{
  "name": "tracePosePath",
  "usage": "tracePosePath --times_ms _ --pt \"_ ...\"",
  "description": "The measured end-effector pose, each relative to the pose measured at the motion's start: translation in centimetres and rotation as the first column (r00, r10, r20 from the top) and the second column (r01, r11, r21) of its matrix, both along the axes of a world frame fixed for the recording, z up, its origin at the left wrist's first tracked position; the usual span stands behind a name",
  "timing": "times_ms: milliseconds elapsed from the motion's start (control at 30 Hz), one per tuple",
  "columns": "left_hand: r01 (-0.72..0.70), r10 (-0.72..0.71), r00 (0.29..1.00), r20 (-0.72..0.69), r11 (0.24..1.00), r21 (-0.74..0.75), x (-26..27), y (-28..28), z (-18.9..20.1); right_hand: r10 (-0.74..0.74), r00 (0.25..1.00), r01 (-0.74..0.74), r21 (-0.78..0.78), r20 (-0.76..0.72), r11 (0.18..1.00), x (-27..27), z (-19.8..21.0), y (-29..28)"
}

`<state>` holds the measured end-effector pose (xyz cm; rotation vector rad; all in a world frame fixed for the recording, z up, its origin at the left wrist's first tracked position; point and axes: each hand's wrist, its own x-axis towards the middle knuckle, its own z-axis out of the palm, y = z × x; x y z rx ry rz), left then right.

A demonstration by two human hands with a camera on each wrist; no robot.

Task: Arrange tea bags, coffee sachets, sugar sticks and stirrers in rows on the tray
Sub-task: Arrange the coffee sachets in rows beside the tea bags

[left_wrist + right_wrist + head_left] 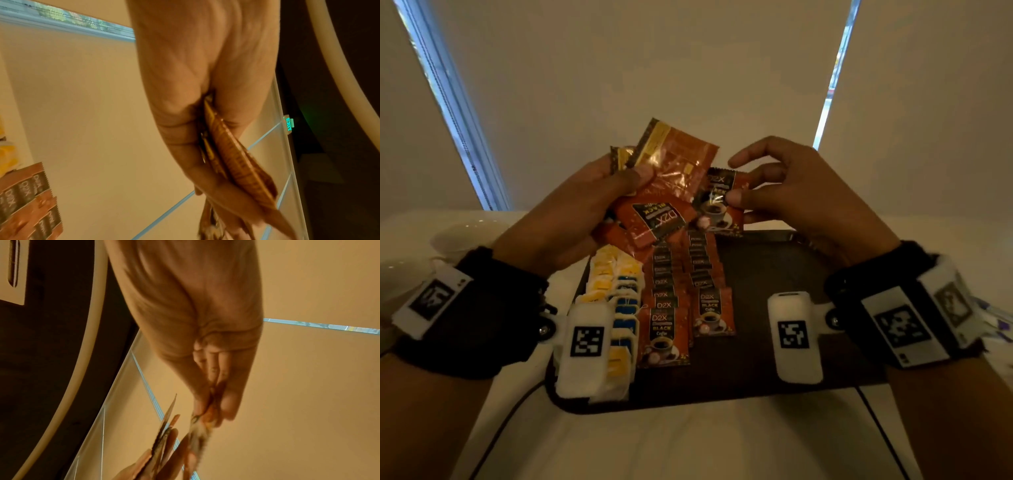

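Note:
Both hands are raised above the far end of a dark tray. My left hand grips a fanned bunch of orange coffee sachets; the left wrist view shows that bunch of sachets edge-on between thumb and fingers. My right hand pinches one coffee sachet by its right edge, next to the bunch; it shows blurred as a single sachet in the right wrist view. On the tray lie two rows of overlapping coffee sachets and, to their left, rows of yellow and blue tea bags.
The tray sits on a white table. White cups or bowls stand at the far left. Purple-and-white packets lie at the right edge. A dark cable runs off the tray's near left corner. The tray's right half is bare.

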<state>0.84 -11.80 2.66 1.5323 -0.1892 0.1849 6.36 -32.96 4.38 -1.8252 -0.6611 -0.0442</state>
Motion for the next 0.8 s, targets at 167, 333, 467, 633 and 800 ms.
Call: tracePosePath --times_ms 167,333,467,633,800 --pt "-0.070 0.073 0.996 0.054 0.996 -0.055 -0.2 0.9 1.2 -0.132 0.981 0.104 -0.198 -0.139 0.975 0.4 -1.3 -0.7" --pt "-0.072 0.076 0.993 0.093 0.996 -0.044 -0.7 1.1 1.7 -0.091 0.949 -0.114 -0.599 -0.302 0.792 1.0 -4.2 -0.5" --pt "-0.053 0.056 0.993 0.100 0.998 -0.031 -0.9 0.8 1.7 -0.123 0.919 -0.218 -0.743 -0.375 0.632 1.7 -5.6 -0.2" --pt "-0.034 0.038 0.994 0.101 0.999 -0.032 -0.8 0.8 1.6 -0.125 0.937 -0.200 -0.793 -0.326 0.576 2.0 -6.5 0.8" --pt "-0.024 0.027 0.995 0.097 0.999 -0.034 -0.6 0.9 1.4 -0.068 0.986 -0.081 -0.797 -0.152 0.599 1.3 -6.9 1.2"
